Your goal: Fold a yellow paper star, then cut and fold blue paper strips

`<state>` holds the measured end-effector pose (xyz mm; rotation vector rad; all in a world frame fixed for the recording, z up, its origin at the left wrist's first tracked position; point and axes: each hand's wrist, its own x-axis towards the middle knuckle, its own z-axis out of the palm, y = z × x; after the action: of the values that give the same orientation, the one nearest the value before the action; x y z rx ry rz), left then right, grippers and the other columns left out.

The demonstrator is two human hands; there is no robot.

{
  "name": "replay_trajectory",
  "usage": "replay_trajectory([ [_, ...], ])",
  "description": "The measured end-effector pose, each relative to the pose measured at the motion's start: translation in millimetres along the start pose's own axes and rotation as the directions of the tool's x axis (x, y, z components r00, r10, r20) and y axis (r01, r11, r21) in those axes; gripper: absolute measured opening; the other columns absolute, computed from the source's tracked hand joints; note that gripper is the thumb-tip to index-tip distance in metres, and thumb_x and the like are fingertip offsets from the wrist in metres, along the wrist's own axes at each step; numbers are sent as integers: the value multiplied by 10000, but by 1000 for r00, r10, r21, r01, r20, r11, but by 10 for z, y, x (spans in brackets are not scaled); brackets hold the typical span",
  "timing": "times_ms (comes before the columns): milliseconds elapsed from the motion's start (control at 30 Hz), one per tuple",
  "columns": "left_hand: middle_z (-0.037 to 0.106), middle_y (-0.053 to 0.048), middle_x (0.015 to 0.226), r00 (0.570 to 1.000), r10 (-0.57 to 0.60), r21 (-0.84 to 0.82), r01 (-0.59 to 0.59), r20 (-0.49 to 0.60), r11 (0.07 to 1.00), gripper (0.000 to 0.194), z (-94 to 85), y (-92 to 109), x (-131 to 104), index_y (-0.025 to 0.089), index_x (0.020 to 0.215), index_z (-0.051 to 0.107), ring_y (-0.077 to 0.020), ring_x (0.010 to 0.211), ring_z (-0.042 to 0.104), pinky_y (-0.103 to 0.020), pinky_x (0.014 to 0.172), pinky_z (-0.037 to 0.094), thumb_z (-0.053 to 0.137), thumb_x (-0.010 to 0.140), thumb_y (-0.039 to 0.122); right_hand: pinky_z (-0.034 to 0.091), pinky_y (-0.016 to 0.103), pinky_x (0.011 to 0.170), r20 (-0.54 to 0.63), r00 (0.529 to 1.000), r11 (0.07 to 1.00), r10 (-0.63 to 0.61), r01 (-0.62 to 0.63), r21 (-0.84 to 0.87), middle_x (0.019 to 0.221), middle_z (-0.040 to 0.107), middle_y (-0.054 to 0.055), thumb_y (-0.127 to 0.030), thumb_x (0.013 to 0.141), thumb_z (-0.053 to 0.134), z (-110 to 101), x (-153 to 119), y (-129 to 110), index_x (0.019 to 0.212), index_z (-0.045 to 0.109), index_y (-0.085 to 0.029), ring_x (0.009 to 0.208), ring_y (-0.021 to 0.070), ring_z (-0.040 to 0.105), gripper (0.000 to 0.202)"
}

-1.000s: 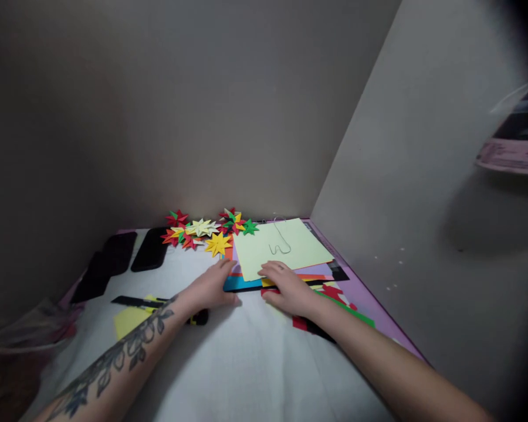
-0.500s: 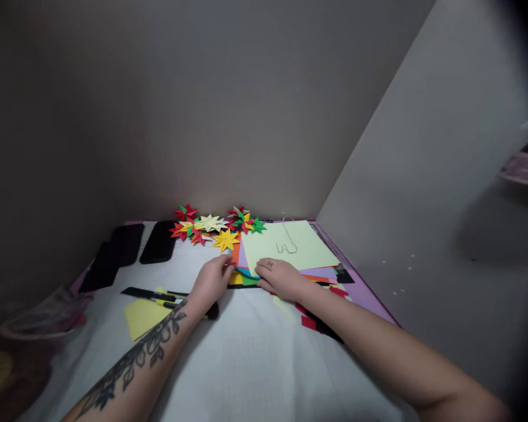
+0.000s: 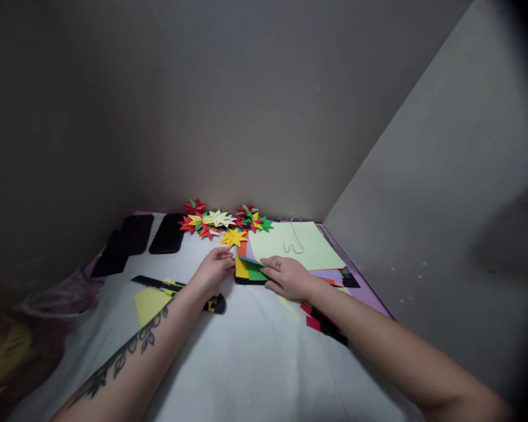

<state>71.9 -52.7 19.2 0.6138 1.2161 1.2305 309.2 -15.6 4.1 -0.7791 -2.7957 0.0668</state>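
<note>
My right hand (image 3: 288, 277) pinches the raised front edge of the upper coloured paper sheets (image 3: 251, 259) in a stack. Under that lifted edge show a yellow sheet (image 3: 242, 269) and a green sheet (image 3: 256, 274). A pale green sheet (image 3: 310, 243) lies on top, with a bent thread or wire (image 3: 295, 246) resting on it. Just left of the stack is my left hand (image 3: 214, 271), its fingers loosely curved and apart, holding nothing. Below its wrist lies a black and yellow utility knife (image 3: 215, 303), partly hidden by the forearm.
Several folded paper stars (image 3: 220, 218) sit along the wall behind. Two dark phone-like objects (image 3: 167, 234) are at the back left. A yellow paper (image 3: 149, 305) lies left of my forearm; red and black strips (image 3: 314, 323) lie by the right forearm. Walls rise behind and right.
My left hand has come away from the stack's left edge. The upper sheets are lifted higher in my right hand, baring more yellow and green. The whole view has shifted slightly.
</note>
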Motion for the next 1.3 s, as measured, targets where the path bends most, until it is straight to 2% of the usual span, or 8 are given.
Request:
replay_trajectory([
  [167, 600, -71, 947, 999, -32, -78, 31, -20, 996, 339, -5, 19, -1, 161, 915, 541, -129, 731, 619, -241, 655, 491, 664, 616, 58, 474, 393, 868, -19, 998, 990, -65, 62, -128, 1219, 588, 152, -282, 898, 449, 70, 16, -27, 1075, 617, -161, 1028, 246, 582, 272],
  [300, 590, -49, 938, 993, 52, -23, -55, -108, 998, 331, 21, 20, -12, 160, 908, 564, -109, 743, 590, -191, 617, 437, 658, 606, 64, 477, 340, 838, -67, 995, 988, 71, -80, -134, 1195, 599, 132, -194, 890, 405, 35, 25, 33, 1168, 556, -176, 1006, 220, 588, 317],
  [500, 584, -45, 920, 992, -74, -2, 74, -99, 997, 366, 128, 47, -146, 161, 946, 532, -118, 724, 582, -232, 635, 435, 641, 611, 64, 462, 278, 729, -84, 971, 974, 224, -225, 0, 890, 641, 77, -186, 869, 416, -179, 59, 150, 970, 599, -169, 788, 175, 593, 209],
  [633, 593, -29, 883, 988, -114, 55, 120, -103, 991, 345, 174, 46, -221, 179, 964, 541, -113, 736, 586, -231, 654, 432, 632, 651, 67, 443, 263, 695, -41, 973, 971, 229, -226, 75, 876, 633, 68, -180, 847, 437, -213, 45, 143, 949, 597, -168, 747, 162, 582, 190],
  [733, 608, -32, 863, 985, -167, -32, 166, -36, 986, 303, 196, 21, -239, 172, 960, 527, -110, 723, 609, -230, 673, 454, 616, 691, 66, 432, 258, 711, -64, 961, 947, 268, -251, 199, 810, 639, 54, -193, 834, 460, -198, 43, 145, 814, 624, -175, 751, 159, 583, 166],
  [900, 643, -112, 935, 953, -288, -145, 299, 91, 943, 269, 208, -51, -212, 129, 952, 495, -142, 744, 651, -251, 681, 506, 602, 723, 35, 400, 243, 657, -30, 891, 835, 454, -414, 362, 688, 632, 14, -209, 795, 496, -198, 85, 203, 695, 645, -181, 674, 145, 561, 182],
  [1200, 645, -74, 912, 960, -249, -146, 266, 127, 953, 395, 170, -114, -152, 160, 1053, 499, -125, 721, 656, -229, 658, 515, 560, 701, -8, 373, 239, 598, 26, 869, 790, 494, -461, 404, 664, 617, 8, -246, 784, 504, -166, 96, 260, 715, 661, -166, 644, 147, 533, 189],
  [1300, 631, -54, 875, 975, -215, -135, 220, 50, 966, 565, 177, -143, -150, 198, 1219, 418, -144, 760, 657, -264, 708, 515, 557, 704, 13, 366, 234, 578, 43, 864, 776, 502, -472, 418, 650, 605, 5, -248, 782, 493, -170, 96, 266, 693, 652, -165, 630, 143, 521, 200],
])
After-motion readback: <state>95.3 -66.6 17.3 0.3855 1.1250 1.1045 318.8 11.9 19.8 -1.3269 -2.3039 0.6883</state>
